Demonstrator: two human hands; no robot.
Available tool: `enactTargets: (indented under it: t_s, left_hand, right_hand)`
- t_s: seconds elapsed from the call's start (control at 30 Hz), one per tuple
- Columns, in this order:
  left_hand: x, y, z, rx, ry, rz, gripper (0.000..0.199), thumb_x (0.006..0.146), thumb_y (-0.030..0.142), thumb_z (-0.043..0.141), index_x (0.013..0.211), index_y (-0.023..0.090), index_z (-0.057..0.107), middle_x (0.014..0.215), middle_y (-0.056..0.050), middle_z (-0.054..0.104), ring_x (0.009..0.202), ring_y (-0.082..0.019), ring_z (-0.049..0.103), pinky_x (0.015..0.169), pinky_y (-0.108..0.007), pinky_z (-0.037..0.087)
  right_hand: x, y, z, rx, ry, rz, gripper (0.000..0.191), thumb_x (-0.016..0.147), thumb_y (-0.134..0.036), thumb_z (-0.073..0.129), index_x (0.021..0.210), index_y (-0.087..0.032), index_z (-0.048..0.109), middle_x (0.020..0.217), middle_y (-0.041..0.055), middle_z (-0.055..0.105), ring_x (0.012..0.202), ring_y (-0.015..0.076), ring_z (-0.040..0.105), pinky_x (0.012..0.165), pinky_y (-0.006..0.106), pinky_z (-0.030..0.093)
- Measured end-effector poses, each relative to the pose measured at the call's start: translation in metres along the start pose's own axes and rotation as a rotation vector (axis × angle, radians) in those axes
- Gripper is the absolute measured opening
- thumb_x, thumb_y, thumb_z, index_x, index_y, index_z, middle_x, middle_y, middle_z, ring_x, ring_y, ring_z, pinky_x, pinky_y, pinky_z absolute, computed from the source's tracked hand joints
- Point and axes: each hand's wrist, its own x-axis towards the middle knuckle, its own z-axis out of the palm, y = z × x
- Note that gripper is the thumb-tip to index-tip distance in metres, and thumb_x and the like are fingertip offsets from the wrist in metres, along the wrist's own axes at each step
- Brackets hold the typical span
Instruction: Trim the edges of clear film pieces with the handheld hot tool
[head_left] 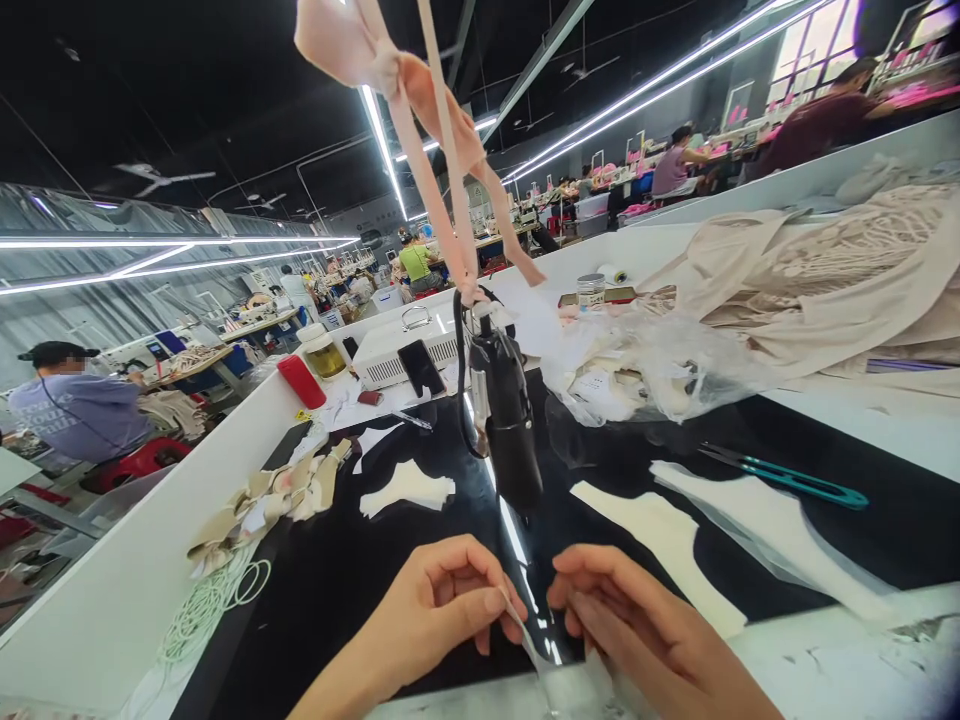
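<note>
The head view shows a thin pale strip (528, 640) low at the centre, pinched in the left hand (439, 610); its lower end blurs into the pale near edge, perhaps running on beneath the right hand. That grip is clamped on the strip. The right hand (645, 625) curls just beside it; its fingers hide whatever lies between them, so its grip cannot be told. Both wrists are cut off by the frame.

A black hanging tool (510, 430), tied up by pink cloth (442, 215), covers part of the black counter (330, 590) beyond the hands. Cream cut pieces (660, 535) lie either side, with teal snips (806, 482) at right. Farther back, a clear plastic bag (667, 365) holds pale scraps, hard to make out, and a jar (324, 357) contains yellowish liquid.
</note>
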Motion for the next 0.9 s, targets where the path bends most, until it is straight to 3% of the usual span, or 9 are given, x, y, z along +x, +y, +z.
enactTargets:
  t_s: [0.07,0.13,0.27,0.37,0.53,0.63,0.77,0.9]
  left_hand:
    - [-0.001,0.002,0.003,-0.064,-0.057,0.048,0.043,0.089,0.054,0.088,0.087,0.016,0.068,0.086,-0.009,0.075,0.075,-0.017,0.068,0.068,-0.027,0.052]
    - [0.000,0.001,0.003,-0.085,-0.088,0.074,0.042,0.090,0.054,0.087,0.087,0.016,0.069,0.082,-0.008,0.073,0.075,-0.017,0.066,0.075,-0.030,0.053]
    - [0.009,-0.008,-0.001,0.053,-0.044,0.070,0.050,0.093,0.067,0.076,0.086,0.018,0.067,0.077,-0.004,0.069,0.073,-0.017,0.063,0.077,-0.031,0.052]
    - [0.017,-0.014,-0.007,0.185,0.024,0.069,0.053,0.097,0.070,0.065,0.086,0.018,0.067,0.076,-0.003,0.067,0.072,-0.017,0.062,0.076,-0.030,0.050]
    - [0.018,-0.023,-0.016,0.435,0.198,0.119,0.029,0.102,0.042,0.066,0.087,0.019,0.071,0.084,-0.003,0.070,0.083,-0.019,0.062,0.081,-0.030,0.047]
    - [0.013,-0.030,-0.017,0.633,0.207,0.218,0.010,0.099,0.024,0.068,0.096,0.021,0.077,0.098,-0.004,0.076,0.098,-0.022,0.066,0.094,-0.034,0.049]
    - [0.010,-0.042,-0.018,0.965,0.115,0.468,0.020,0.099,0.012,0.065,0.109,0.024,0.078,0.112,-0.003,0.080,0.109,-0.023,0.071,0.104,-0.037,0.053]
    - [0.010,-0.054,-0.022,1.054,0.142,0.573,0.023,0.102,0.010,0.063,0.112,0.026,0.077,0.117,-0.003,0.080,0.112,-0.020,0.073,0.103,-0.032,0.059]
  right_hand:
    - [0.002,0.001,0.001,-0.073,0.012,-0.027,0.038,0.099,-0.060,0.061,0.116,-0.030,0.076,0.113,0.0089,0.082,0.101,0.0275,0.078,0.090,0.037,0.064]
    - [0.002,0.003,0.004,-0.140,-0.040,-0.060,0.034,0.100,-0.058,0.059,0.115,-0.032,0.076,0.116,0.0066,0.081,0.108,0.0277,0.077,0.098,0.038,0.061]
    - [0.005,0.013,0.007,-0.273,-0.123,-0.139,0.017,0.100,-0.040,0.059,0.095,-0.032,0.073,0.092,-0.0002,0.078,0.091,0.0227,0.076,0.088,0.032,0.060]
    - [0.011,0.020,0.003,-0.485,-0.092,-0.256,0.020,0.104,-0.031,0.056,0.093,-0.031,0.072,0.088,-0.0002,0.075,0.082,0.0214,0.072,0.079,0.032,0.058]
    - [0.025,0.026,-0.005,-0.816,-0.183,-0.464,0.027,0.111,-0.025,0.048,0.100,-0.028,0.072,0.091,0.0012,0.076,0.083,0.0228,0.073,0.078,0.037,0.055]
    - [0.031,0.028,-0.005,-0.964,-0.153,-0.607,0.028,0.111,-0.017,0.047,0.098,-0.024,0.071,0.087,0.0022,0.074,0.079,0.0236,0.072,0.074,0.038,0.054]
    - [0.035,0.031,-0.006,-1.103,-0.088,-0.796,0.028,0.108,-0.011,0.048,0.094,-0.023,0.070,0.081,0.0021,0.070,0.070,0.0232,0.068,0.066,0.037,0.050]
    - [0.027,0.032,-0.015,-1.159,-0.056,-0.779,0.024,0.109,-0.013,0.053,0.096,-0.024,0.069,0.085,0.0019,0.068,0.072,0.0227,0.067,0.069,0.036,0.050]
